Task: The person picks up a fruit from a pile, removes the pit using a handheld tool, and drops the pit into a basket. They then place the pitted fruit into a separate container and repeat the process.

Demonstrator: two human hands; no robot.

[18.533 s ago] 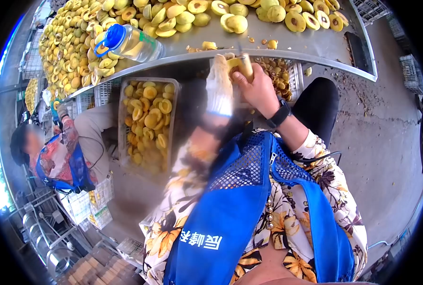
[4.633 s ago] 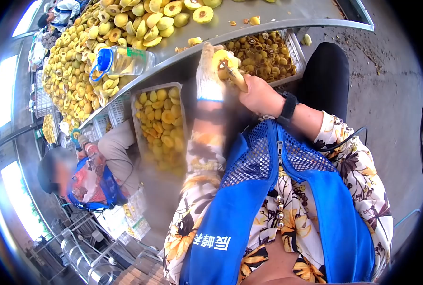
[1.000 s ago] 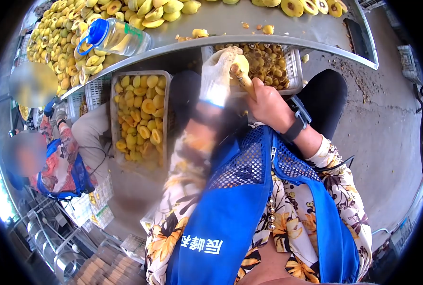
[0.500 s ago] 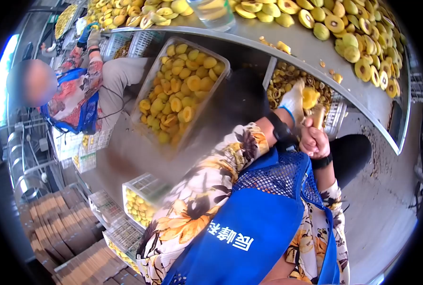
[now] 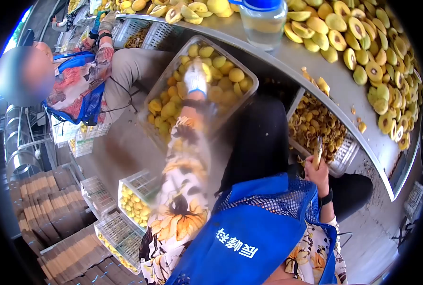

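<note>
In a white glove, my left hand [image 5: 195, 80] is over the large clear tub [image 5: 254, 81] of yellow fruit [image 5: 166, 110]. A yellow fruit lies against its fingers, which are smeared by motion, so the hold is unclear. My bare right hand [image 5: 316, 172] is closed round a tool with a light wooden handle [image 5: 318, 153]. This hand is at the near edge of a white crate [image 5: 343, 154] filled with brown pits and scraps [image 5: 316, 126].
Halved fruit [image 5: 374, 71] is heaped on the metal table [image 5: 311, 78], beside a blue-lidded water jug [image 5: 263, 28]. A co-worker [image 5: 81, 88] sits at the left. Fruit crates [image 5: 135, 204] and stacked brown trays [image 5: 74, 247] are at the lower left.
My left hand has moved from beside my right hand, over the scrap crate, left to the tub. The yellow fruit between both hands is gone from there. My right hand keeps the tool.
</note>
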